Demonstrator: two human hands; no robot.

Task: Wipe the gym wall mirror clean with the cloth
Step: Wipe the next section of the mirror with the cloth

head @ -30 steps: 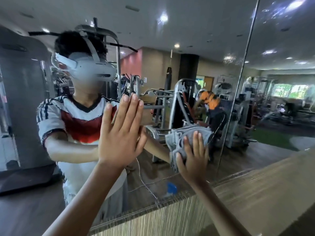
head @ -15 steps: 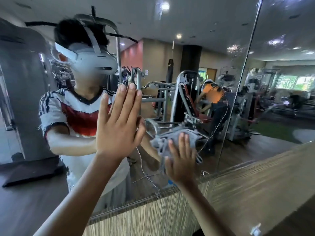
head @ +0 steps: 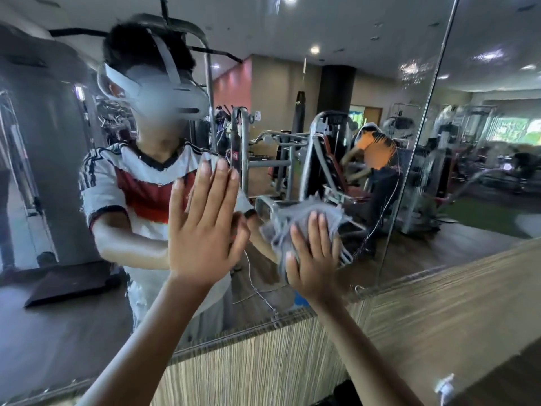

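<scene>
Mid-wipe: cloth (head: 278,230) pressed on mirror (head: 292,83), low down
Right hand (head: 313,259) flat, fingers straight and slightly apart, pinning the bunched cloth to the glass; open palm probably spreads pressure over more cloth. Left hand (head: 205,230) flat on the glass too, fingers straight and together, holding nothing, likely a brace for leaning in. Cloth sits above the wood panel (head: 263,361), left of the seam (head: 409,171)
</scene>
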